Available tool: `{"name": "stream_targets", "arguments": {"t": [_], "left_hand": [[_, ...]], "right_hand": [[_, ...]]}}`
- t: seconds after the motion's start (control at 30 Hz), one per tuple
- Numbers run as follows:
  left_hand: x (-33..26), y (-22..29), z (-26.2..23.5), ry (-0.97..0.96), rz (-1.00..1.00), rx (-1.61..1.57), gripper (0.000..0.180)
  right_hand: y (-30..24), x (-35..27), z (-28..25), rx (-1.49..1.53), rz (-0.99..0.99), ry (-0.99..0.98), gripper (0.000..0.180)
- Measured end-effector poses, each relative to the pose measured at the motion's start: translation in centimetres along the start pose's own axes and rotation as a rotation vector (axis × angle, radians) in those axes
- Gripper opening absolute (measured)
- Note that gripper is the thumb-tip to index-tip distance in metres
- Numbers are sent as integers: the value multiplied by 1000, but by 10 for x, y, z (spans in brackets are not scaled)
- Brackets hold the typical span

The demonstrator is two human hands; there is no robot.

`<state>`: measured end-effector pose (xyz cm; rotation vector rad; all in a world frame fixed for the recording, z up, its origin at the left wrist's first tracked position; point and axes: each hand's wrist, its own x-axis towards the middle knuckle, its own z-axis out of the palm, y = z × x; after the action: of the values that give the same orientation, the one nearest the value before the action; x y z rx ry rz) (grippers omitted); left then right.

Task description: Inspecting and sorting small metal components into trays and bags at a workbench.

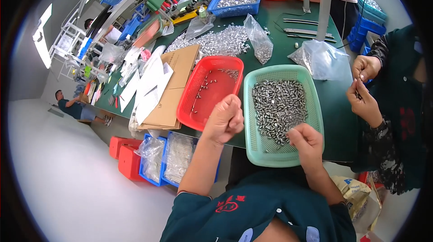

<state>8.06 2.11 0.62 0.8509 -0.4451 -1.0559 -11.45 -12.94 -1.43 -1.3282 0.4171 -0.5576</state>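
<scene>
Left hand [225,118] fisted above red basket [189,106], right hand [306,142] pinching parts in green basket [315,106]

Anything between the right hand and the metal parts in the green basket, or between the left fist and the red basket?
Nothing visible. The right hand is already inside the green basket, fingertips on the metal parts. The left hand, closed in a fist, hangs at the near edge of the red basket with open space between.
</scene>
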Motion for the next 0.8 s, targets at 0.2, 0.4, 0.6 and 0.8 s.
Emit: {"name": "stream_targets", "arguments": {"t": [0.2, 0.4, 0.6, 0.8], "left_hand": [[3, -56, 41, -61, -174, -400, 18], [-1, -69, 54, 83, -258, -474, 11], [-3, -69, 50, 123, -273, -460, 9], [-5, -68, 50, 87, -243, -409, 8]], "right_hand": [[-5, 5, 6, -190, -211, 34, 8], [-3, 7, 5, -302, -336, 47, 7], [-3, 6, 2, -304, -310, 62, 7], [-7, 7, 0, -336, -308, 38, 8]]}}
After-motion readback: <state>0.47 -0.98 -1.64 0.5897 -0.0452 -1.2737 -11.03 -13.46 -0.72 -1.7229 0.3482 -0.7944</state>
